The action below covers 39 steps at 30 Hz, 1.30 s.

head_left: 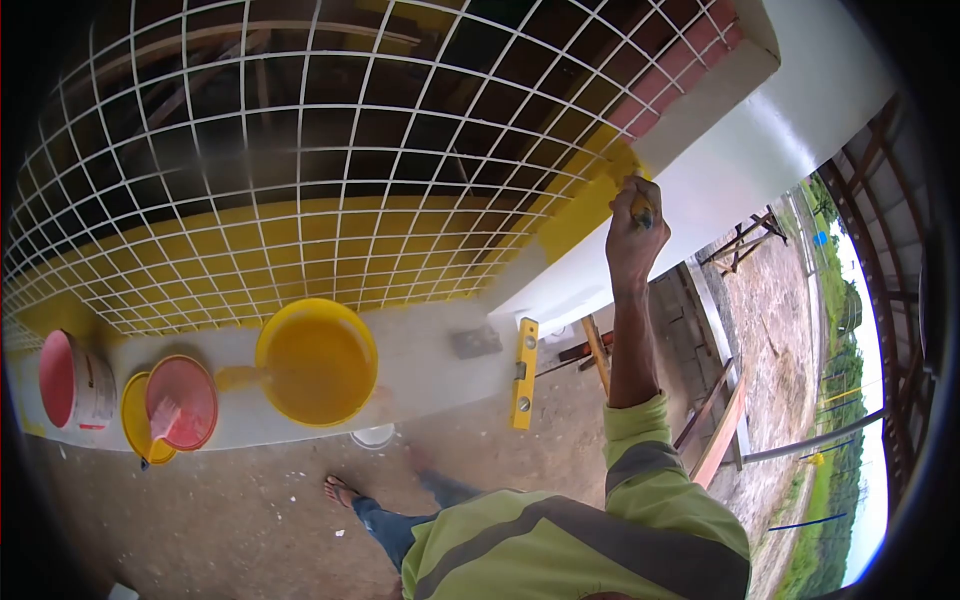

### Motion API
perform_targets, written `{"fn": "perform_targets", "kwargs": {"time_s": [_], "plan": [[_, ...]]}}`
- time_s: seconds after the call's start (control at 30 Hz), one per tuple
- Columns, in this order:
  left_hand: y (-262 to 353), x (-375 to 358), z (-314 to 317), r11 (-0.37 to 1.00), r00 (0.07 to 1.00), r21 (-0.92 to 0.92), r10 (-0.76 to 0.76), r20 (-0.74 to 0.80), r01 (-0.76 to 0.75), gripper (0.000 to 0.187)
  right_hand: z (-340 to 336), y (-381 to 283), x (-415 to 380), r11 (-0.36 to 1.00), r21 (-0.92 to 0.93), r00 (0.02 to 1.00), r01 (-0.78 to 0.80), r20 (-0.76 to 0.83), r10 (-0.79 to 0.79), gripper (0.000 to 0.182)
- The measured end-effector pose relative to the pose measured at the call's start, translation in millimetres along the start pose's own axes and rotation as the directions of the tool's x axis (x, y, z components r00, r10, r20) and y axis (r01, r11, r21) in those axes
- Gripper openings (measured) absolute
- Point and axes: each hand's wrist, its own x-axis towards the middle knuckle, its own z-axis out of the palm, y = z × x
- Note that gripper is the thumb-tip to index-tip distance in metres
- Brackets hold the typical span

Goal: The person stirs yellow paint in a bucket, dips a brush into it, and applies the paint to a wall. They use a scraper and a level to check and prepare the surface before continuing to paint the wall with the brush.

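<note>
My right hand [640, 222] is raised and closed around a paintbrush [641, 210], whose handle end shows between the fingers. The bristles are mostly hidden. The hand is at a yellow-painted strip [575, 215] on the inner side of a white pillar [745, 140], close beside a white wire mesh [400, 150]. Higher on the same side, the surface is pink [670, 75]. Below the mesh, a yellow bucket [317, 362] of yellow paint stands on the white ledge [440, 350]. My left hand is out of view.
A yellow spirit level [524, 374] leans by the ledge's end. To the left are a pink-stained bucket [75, 380] and a pink lid [181, 402] with a brush [162, 425] on it. Planks [722, 425] lean at the right. A white container [373, 436] sits below the ledge.
</note>
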Motion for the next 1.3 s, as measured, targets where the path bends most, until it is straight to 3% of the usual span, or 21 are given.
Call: {"fn": "perform_targets", "kwargs": {"time_s": [0.5,0.7,0.9,1.0,1.03,1.17,1.3], "plan": [[8.9,3.3,1.7,1.0,1.0,0.023,0.011,0.007,-0.012,0.041,-2.3,-4.8,-8.1,0.997,-0.01,0.997,-0.082,0.002,0.082,0.011],[9.0,4.6,1.2,0.999,1.0,0.031,0.007,0.007,-0.008,0.041,-4.6,-5.9,-11.7,0.997,-0.041,0.998,-0.069,-0.014,0.069,0.019],[9.5,4.1,-1.9,0.999,1.0,0.046,0.003,0.009,-0.004,0.041,-34.8,-32.6,-37.6,0.986,0.002,0.979,-0.168,0.114,0.166,0.011],[10.5,4.9,-1.6,0.998,1.0,0.058,0.002,0.015,-0.003,0.04,-24.8,-22.8,-33.6,0.997,0.053,0.996,-0.053,0.073,0.049,0.01],[10.6,5.1,-1.6,0.998,1.0,0.06,0.003,0.013,-0.003,0.04,-22.7,-23.8,-28.3,0.992,0.038,0.988,-0.121,0.096,0.117,0.009],[8.9,3.8,-3.5,0.998,1.0,0.066,0.005,0.013,-0.006,0.04,-13.8,-8.4,-17.9,0.998,0.046,0.998,-0.05,0.05,0.048,0.01],[7.0,-0.1,-7.0,0.998,1.0,0.069,0.003,0.01,-0.003,0.04,-33.2,-15.8,-31.4,0.993,-0.004,0.993,-0.116,-0.014,0.116,0.01]]}}
